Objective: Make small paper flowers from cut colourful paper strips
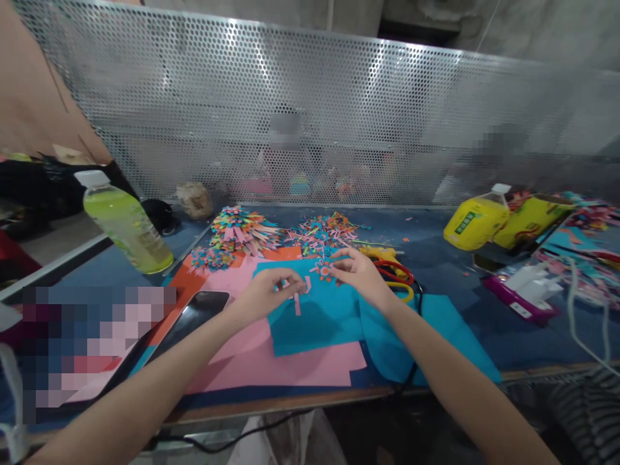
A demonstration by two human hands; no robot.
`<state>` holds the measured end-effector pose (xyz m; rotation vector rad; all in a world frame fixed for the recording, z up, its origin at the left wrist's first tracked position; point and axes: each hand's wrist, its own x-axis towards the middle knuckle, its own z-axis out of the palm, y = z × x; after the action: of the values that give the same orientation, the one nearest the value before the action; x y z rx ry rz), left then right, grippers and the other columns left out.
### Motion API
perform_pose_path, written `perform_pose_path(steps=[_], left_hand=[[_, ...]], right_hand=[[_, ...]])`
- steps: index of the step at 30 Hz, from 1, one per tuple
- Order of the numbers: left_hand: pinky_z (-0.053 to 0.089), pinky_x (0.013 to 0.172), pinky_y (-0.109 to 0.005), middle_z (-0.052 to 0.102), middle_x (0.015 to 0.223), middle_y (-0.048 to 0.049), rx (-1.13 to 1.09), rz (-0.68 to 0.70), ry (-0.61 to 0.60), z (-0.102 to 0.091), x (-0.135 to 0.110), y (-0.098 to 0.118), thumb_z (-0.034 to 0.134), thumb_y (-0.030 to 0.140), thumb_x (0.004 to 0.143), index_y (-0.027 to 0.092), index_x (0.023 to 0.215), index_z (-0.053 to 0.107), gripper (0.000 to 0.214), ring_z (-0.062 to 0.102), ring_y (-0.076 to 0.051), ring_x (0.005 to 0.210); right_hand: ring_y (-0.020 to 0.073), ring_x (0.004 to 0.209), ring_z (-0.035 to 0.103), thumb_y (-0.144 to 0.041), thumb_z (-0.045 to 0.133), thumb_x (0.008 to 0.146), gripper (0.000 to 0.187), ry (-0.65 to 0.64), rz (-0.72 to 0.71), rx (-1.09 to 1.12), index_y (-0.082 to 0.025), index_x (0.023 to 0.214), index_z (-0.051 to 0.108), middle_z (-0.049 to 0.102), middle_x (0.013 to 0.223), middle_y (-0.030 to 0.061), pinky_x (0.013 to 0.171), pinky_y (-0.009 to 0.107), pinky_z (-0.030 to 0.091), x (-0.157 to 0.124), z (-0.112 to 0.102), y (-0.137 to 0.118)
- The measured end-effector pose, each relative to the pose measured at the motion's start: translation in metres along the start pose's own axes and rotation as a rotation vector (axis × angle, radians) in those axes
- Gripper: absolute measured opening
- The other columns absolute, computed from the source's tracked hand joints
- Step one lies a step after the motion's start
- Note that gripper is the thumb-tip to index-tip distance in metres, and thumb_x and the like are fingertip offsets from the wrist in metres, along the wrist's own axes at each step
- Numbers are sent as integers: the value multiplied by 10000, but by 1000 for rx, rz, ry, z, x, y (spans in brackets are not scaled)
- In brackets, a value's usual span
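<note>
A small orange-and-pink flower is held over the blue sheet (pixel 339 316)'s far right; narrow pink strips (pixel 298 305), its middle.

The left hand (pixel 271 290) and right hand (pixel 364 276) pinch with bent fingers (pixel 345 264), forearms (pixel 448 365) outstretched.

A perforated panel (pixel 334 90) stands behind a yellow bottle (pixel 473 221).

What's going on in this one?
A person's right hand holds a small flower-like piece over a bright blue sheet. The left hand is at some pink strips; whether it grips them is unclear. Beyond, a multicoloured pile and loose trimmings lie on the dark blue table.
</note>
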<state>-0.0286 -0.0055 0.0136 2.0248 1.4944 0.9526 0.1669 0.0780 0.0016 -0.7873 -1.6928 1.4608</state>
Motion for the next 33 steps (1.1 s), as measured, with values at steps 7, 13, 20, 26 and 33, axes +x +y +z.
perform_pose_path(steps=[7,13,20,26,33], left_hand=[[420,865,-350,597,1053,-80,-191,29,190,-2,5,-4,494,360,788,182,841,604,215,538,-191,1000],[498,647,-287,659,838,-56,-540,-139,26,15,6,-6,665,320,647,145,1018,530,432,623,-165,733],[467,551,-238,660,671,-14,-501,-162,32,18,6,-6,667,305,643,140,943,567,356,579,-110,540],[452,514,-217,645,607,3,-480,-197,67,12,7,-2,670,316,634,141,885,592,315,563,-100,506],[472,557,-219,674,713,-27,-562,-191,167,3,7,-1,678,318,633,150,844,589,283,612,-123,609]], right_hand=[[120,567,591,-286,680,646,346,-24,-50,-23,-193,872,436,626,686,-5,484,224,442,4,-5,3],[117,590,597,-272,665,668,346,-100,-83,-11,-200,926,446,621,729,-3,513,232,463,-6,6,-3],[112,612,595,-270,664,676,333,-148,-91,-13,-198,919,450,597,735,-8,526,227,476,-9,10,-1],[108,608,589,-257,642,696,302,-165,-95,-10,-190,923,453,588,734,-6,523,227,481,-7,6,1],[109,587,588,-251,650,682,293,-123,-65,-89,-189,885,448,576,696,-20,505,221,475,-5,3,2]])
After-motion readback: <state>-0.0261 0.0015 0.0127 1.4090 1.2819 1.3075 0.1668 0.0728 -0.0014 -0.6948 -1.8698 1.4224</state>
